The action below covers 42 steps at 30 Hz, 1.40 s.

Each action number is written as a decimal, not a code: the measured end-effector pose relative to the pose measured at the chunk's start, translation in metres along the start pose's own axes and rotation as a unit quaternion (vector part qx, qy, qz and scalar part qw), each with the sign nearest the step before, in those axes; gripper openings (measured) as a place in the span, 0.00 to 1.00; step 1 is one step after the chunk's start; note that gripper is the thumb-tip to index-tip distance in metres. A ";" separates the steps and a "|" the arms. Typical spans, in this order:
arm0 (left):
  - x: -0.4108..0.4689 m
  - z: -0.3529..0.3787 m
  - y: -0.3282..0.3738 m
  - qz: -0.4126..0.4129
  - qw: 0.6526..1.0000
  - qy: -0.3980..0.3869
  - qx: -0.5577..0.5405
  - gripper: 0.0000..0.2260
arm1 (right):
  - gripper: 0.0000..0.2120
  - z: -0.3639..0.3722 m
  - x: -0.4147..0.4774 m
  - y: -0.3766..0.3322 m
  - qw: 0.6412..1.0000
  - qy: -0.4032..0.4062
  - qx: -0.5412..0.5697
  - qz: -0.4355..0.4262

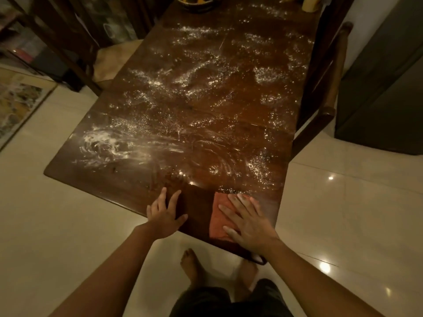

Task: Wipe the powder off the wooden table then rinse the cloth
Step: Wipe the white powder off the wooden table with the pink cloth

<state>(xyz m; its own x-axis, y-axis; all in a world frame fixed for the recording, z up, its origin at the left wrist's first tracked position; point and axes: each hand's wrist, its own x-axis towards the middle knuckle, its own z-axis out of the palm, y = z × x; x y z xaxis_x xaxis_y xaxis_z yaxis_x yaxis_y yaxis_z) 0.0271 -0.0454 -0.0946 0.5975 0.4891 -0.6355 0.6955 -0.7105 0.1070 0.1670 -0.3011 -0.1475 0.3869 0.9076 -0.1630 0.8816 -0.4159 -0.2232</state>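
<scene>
A long dark wooden table stretches away from me, scattered with white powder over most of its top, with smeared streaks near the left front corner. A folded orange-pink cloth lies flat at the table's near edge. My right hand presses on the cloth with its fingers straight and spread. To the left of the cloth, my left hand rests flat on the bare wood at the near edge, fingers spread, holding nothing.
A wooden chair stands along the table's right side and another chair at the left. A bowl and a yellowish container sit at the far end. A grey cabinet stands right. Glossy tile floor surrounds the table.
</scene>
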 end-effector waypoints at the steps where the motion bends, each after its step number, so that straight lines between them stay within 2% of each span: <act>1: 0.002 -0.001 -0.001 -0.004 1.000 -0.019 0.007 0.35 | 0.30 -0.002 0.006 0.001 1.000 0.001 -0.006 0.016; 5: 0.004 0.008 -0.006 0.009 0.999 -0.020 0.033 0.35 | 0.29 -0.010 0.050 -0.027 0.982 0.041 0.041 0.181; 7: 0.004 0.016 -0.012 0.019 0.999 0.018 0.029 0.40 | 0.31 -0.008 0.069 -0.049 0.978 0.043 0.058 0.195; 8: 0.004 0.016 -0.015 0.028 0.998 0.033 0.034 0.43 | 0.31 -0.006 0.073 -0.057 0.987 0.026 0.059 0.149; 11: 0.010 0.003 -0.031 0.080 0.994 0.030 0.068 0.40 | 0.29 -0.002 0.070 -0.054 0.997 -0.015 0.003 -0.081; 12: 0.014 -0.004 -0.039 0.100 0.992 0.041 0.063 0.38 | 0.29 -0.005 0.068 -0.046 0.994 -0.024 -0.017 -0.107; 13: 0.018 -0.014 -0.048 0.109 0.991 0.059 0.053 0.37 | 0.29 -0.008 0.068 -0.038 0.995 -0.025 -0.026 -0.097; 15: 0.031 -0.029 -0.072 0.102 0.990 0.094 0.030 0.35 | 0.30 -0.016 0.074 -0.031 1.000 -0.011 0.003 0.010; 17: 0.047 -0.040 -0.095 0.102 0.991 0.089 0.020 0.35 | 0.32 -0.020 0.091 -0.046 0.986 0.018 0.057 0.153; 18: 0.054 -0.043 -0.104 0.113 0.991 0.075 0.025 0.36 | 0.32 -0.020 0.101 -0.061 0.977 0.041 0.076 0.194; 19: 0.059 -0.044 -0.112 0.126 0.990 0.061 0.030 0.37 | 0.32 -0.019 0.108 -0.077 0.974 0.059 0.088 0.200; 23: 0.062 -0.035 -0.124 0.150 0.987 0.038 0.044 0.36 | 0.33 -0.010 0.096 -0.096 0.999 0.024 0.031 0.011; 24: 0.062 -0.033 -0.125 0.153 0.987 0.038 0.043 0.34 | 0.33 -0.011 0.089 -0.088 1.000 0.021 0.014 -0.003; 26: 0.062 -0.034 -0.125 0.155 0.987 0.031 0.033 0.34 | 0.34 -0.012 0.084 -0.075 0.998 0.021 0.012 0.052; 29: 0.063 -0.036 -0.127 0.166 0.986 0.016 0.027 0.34 | 0.31 -0.014 0.109 -0.085 0.966 0.041 0.088 0.241; 30: 0.063 -0.036 -0.127 0.168 0.985 0.015 0.023 0.35 | 0.32 -0.016 0.121 -0.097 0.956 0.050 0.108 0.269; 31: 0.064 -0.035 -0.127 0.167 0.986 0.017 0.018 0.37 | 0.32 -0.018 0.131 -0.108 0.959 0.045 0.119 0.255; 34: 0.064 -0.033 -0.126 0.163 0.986 0.027 0.018 0.40 | 0.33 -0.021 0.135 -0.117 0.996 -0.028 0.076 0.041; 36: 0.064 -0.033 -0.126 0.164 0.986 0.032 0.024 0.39 | 0.31 -0.028 0.130 -0.096 0.998 -0.033 0.039 -0.038; 37: 0.064 -0.033 -0.126 0.164 0.986 0.032 0.023 0.39 | 0.31 -0.029 0.132 -0.085 0.999 -0.015 0.027 -0.029; 38: 0.064 -0.034 -0.126 0.166 0.986 0.028 0.017 0.39 | 0.32 -0.031 0.136 -0.078 0.999 0.000 0.032 0.017; 40: 0.065 -0.035 -0.127 0.172 0.985 0.021 0.014 0.39 | 0.33 -0.033 0.156 -0.081 0.983 0.021 0.074 0.167; 41: 0.065 -0.036 -0.127 0.174 0.984 0.018 0.013 0.38 | 0.31 -0.032 0.168 -0.090 0.972 0.038 0.085 0.218; 42: 0.065 -0.036 -0.127 0.175 0.984 0.015 0.012 0.36 | 0.31 -0.031 0.180 -0.102 0.967 0.056 0.089 0.232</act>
<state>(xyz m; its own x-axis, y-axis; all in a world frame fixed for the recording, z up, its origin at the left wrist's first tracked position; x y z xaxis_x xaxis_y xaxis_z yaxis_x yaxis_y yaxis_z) -0.0079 0.0944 -0.1218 0.8109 0.2271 -0.5393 0.4353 -0.8501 0.2965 0.1552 -0.0932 -0.1248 0.7651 0.6177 -0.1817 0.5499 -0.7737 -0.3147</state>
